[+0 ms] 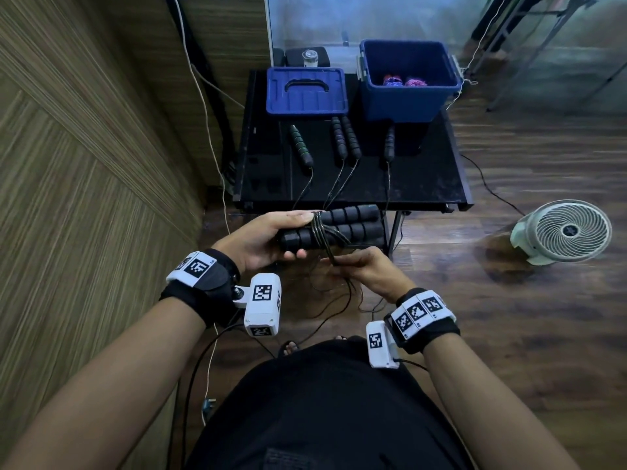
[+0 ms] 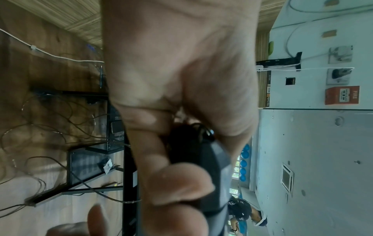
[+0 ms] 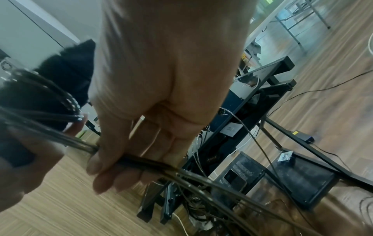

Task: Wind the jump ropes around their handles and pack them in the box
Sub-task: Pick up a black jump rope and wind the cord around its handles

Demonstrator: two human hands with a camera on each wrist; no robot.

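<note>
My left hand (image 1: pixel 271 237) grips a pair of black ribbed jump-rope handles (image 1: pixel 353 223) held side by side, with several turns of dark rope (image 1: pixel 319 228) wound round their middle. In the left wrist view the fingers (image 2: pixel 177 183) curl round a black handle (image 2: pixel 212 167). My right hand (image 1: pixel 363 269) pinches a bundle of the rope strands (image 3: pixel 141 161) just below the handles; the loose rest (image 1: pixel 342 296) hangs toward the floor. The open blue box (image 1: pixel 409 81) stands at the table's back right with wound ropes (image 1: pixel 405 81) inside.
On the black table (image 1: pixel 424 184) lie a green-banded handle (image 1: pixel 300 145), a pair of black handles (image 1: pixel 346 137) and a single black handle (image 1: pixel 389 142), their ropes trailing over the front edge. The blue lid (image 1: pixel 305 91) sits left of the box. A white fan (image 1: pixel 563 232) stands on the floor, right.
</note>
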